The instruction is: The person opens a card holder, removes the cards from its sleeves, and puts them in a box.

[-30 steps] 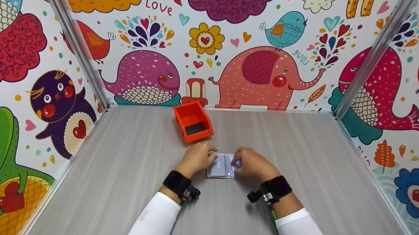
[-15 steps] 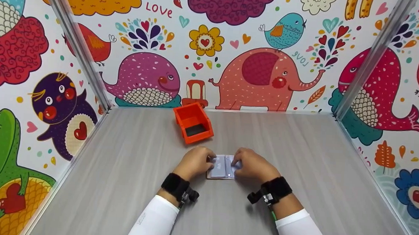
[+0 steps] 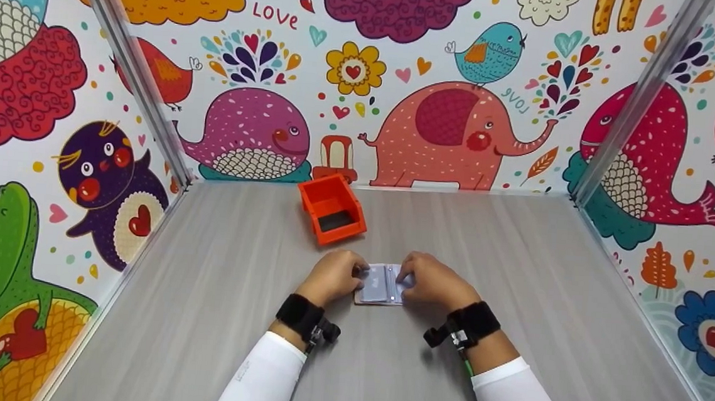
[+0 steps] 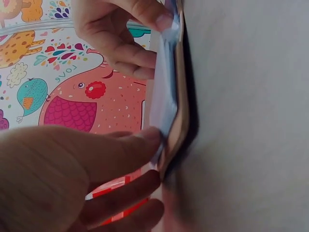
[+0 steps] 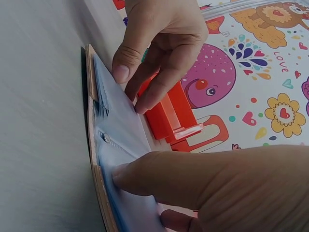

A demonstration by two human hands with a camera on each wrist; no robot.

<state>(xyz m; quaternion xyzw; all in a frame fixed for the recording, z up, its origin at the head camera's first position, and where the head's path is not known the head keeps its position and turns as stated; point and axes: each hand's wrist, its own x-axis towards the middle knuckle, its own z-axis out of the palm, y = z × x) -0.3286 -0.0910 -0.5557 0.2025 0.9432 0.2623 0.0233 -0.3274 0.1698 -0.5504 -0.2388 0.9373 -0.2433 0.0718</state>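
Observation:
An open card holder [image 3: 378,284] with clear plastic sleeves and a brown cover lies on the table, its fold between two halves. My left hand [image 3: 333,277] pinches the left sleeves at their outer edge, thumb on top, as the left wrist view shows. On the other half, my right hand [image 3: 437,281] has its thumb pressed onto the sleeves, with curled fingers at the far edge. In the right wrist view the stacked sleeves [image 5: 120,104] stand slightly apart from the cover on the left half. A metal snap [image 5: 106,138] sits near the fold.
An orange-red bin [image 3: 331,210] with a dark patch inside stands just beyond my left hand. Printed cartoon walls with metal corner posts close off the grey wood-look table [image 3: 481,234] at the back and sides.
My left hand has drawn slightly nearer to me, and its fingers have closed in at the holder's left edge. My right hand has hardly moved.

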